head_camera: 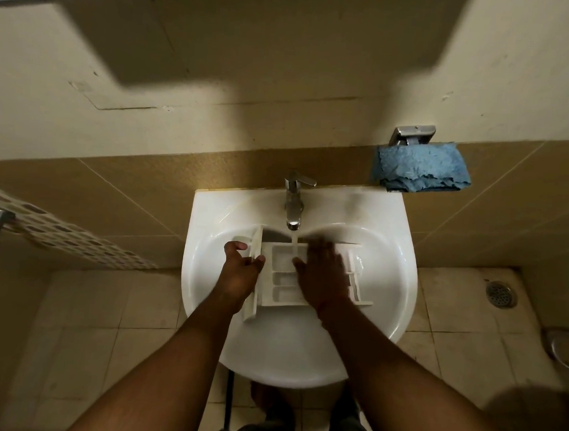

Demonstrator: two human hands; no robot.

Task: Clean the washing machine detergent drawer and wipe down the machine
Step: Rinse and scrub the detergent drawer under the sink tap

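Forearms: two bare forearms reach from the bottom of the view forward over the front rim of the basin.
Basin: the white basin (pixel 382 288) is fixed to the tiled wall, and the hands work in its bowl.
Drawer: the white plastic detergent drawer (pixel 280 283) lies in the bowl across the middle, its compartments facing up and its front panel on the left side.
Left hand: the left hand (pixel 241 266) grips the front panel of the drawer, fingers curled over the far edge and thumb on the near face.
Right hand: the right hand (pixel 321 274) lies flat on the right part of the drawer with the fingers stretched out; it is blurred, so I cannot tell what exactly the fingertips touch.
Water: a thin stream of water (pixel 293 246) falls from the spout into the far compartment of the drawer, just beside the right hand.
Tap: the metal tap (pixel 294 201) stands on the back rim of the basin, its lever pointing to the right.
Cloth: a blue cloth (pixel 422 167) hangs on the wall above the right corner of the basin, under a metal holder (pixel 413 135).
Floor: a round drain (pixel 500 293) sits in the floor tiles, well apart to the right.
Left side: a white perforated basket (pixel 58 235) is near the wall.
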